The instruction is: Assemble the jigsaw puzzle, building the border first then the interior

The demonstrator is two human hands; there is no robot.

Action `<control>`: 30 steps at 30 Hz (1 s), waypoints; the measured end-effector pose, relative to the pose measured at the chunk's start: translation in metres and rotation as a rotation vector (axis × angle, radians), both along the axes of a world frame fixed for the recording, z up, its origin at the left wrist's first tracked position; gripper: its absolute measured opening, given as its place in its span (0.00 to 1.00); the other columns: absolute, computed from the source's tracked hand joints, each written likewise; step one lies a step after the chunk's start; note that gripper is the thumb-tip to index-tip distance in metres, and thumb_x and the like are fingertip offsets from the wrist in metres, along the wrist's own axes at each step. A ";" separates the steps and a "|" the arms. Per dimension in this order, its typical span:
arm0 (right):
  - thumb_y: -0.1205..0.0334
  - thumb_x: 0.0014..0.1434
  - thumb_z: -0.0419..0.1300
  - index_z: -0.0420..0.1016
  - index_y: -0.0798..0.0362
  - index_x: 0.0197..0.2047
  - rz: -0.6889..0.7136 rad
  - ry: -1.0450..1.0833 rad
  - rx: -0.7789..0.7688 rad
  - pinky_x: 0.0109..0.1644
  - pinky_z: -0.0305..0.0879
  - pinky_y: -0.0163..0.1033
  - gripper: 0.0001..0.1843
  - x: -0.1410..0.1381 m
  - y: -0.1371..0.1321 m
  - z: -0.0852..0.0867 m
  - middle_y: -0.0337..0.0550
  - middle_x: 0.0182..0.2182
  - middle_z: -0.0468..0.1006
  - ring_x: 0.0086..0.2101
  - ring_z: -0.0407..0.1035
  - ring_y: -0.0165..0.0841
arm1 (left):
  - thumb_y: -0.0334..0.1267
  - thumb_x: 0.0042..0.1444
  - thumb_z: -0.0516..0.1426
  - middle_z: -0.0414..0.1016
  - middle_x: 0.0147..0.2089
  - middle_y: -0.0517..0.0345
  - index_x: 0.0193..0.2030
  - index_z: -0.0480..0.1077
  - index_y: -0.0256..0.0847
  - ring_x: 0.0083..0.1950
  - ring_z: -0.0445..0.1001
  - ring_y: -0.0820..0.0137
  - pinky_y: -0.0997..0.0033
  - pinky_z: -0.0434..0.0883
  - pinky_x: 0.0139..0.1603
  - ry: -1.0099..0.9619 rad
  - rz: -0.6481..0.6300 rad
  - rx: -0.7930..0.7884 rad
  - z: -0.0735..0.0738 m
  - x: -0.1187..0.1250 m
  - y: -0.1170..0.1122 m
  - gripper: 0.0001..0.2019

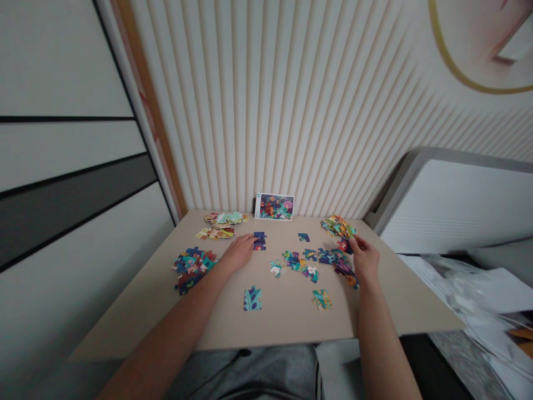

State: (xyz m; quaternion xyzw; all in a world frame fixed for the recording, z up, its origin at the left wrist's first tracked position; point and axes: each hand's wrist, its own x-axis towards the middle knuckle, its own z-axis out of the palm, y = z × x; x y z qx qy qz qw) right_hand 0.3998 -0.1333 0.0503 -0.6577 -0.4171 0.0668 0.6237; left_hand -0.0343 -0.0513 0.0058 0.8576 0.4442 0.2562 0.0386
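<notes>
My left hand (240, 253) rests on the table, its fingertips closed on the left edge of a dark blue puzzle piece (260, 241). At the right, my right hand (365, 258) pinches a dark blue and red puzzle piece (344, 246) beside a spread of dark pieces (342, 262). Several loose pieces (297, 262) lie between the hands. Closer to me are a teal piece (252, 299) and a yellow-teal piece (322, 299). A small blue piece (303, 237) lies farther back.
A picture card (274, 206) stands against the ribbed wall. Piles of pieces lie at the back left (225, 219), back right (336, 226) and left (194, 269) of the beige table (287, 326). Papers and plastic (470, 289) are beyond its right edge.
</notes>
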 end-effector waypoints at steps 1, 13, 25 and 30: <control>0.37 0.51 0.66 0.83 0.62 0.51 0.019 0.024 -0.003 0.38 0.70 0.41 0.37 -0.003 0.000 0.000 0.51 0.35 0.83 0.33 0.74 0.39 | 0.31 0.68 0.48 0.72 0.63 0.46 0.61 0.72 0.39 0.63 0.71 0.61 0.59 0.65 0.67 0.003 0.003 -0.006 0.001 0.000 0.000 0.19; 0.39 0.52 0.66 0.81 0.57 0.54 0.340 0.090 -0.209 0.42 0.71 0.41 0.35 -0.047 -0.006 0.011 0.52 0.47 0.83 0.38 0.76 0.40 | 0.31 0.68 0.48 0.73 0.62 0.47 0.61 0.71 0.40 0.62 0.71 0.62 0.60 0.66 0.67 -0.007 0.008 0.007 0.003 0.001 -0.003 0.19; 0.43 0.48 0.72 0.79 0.56 0.43 0.763 0.149 -0.253 0.37 0.71 0.38 0.27 -0.119 -0.011 0.007 0.39 0.28 0.77 0.30 0.72 0.32 | 0.29 0.67 0.50 0.73 0.62 0.45 0.61 0.71 0.40 0.63 0.71 0.61 0.57 0.65 0.68 -0.003 0.027 0.023 0.007 0.003 -0.008 0.19; 0.40 0.48 0.72 0.77 0.55 0.41 0.835 0.242 -0.351 0.31 0.70 0.36 0.28 -0.126 -0.006 0.008 0.41 0.26 0.79 0.29 0.75 0.35 | 0.28 0.66 0.49 0.76 0.59 0.47 0.60 0.72 0.40 0.62 0.72 0.63 0.60 0.65 0.67 -0.001 0.006 0.023 0.012 0.001 -0.011 0.20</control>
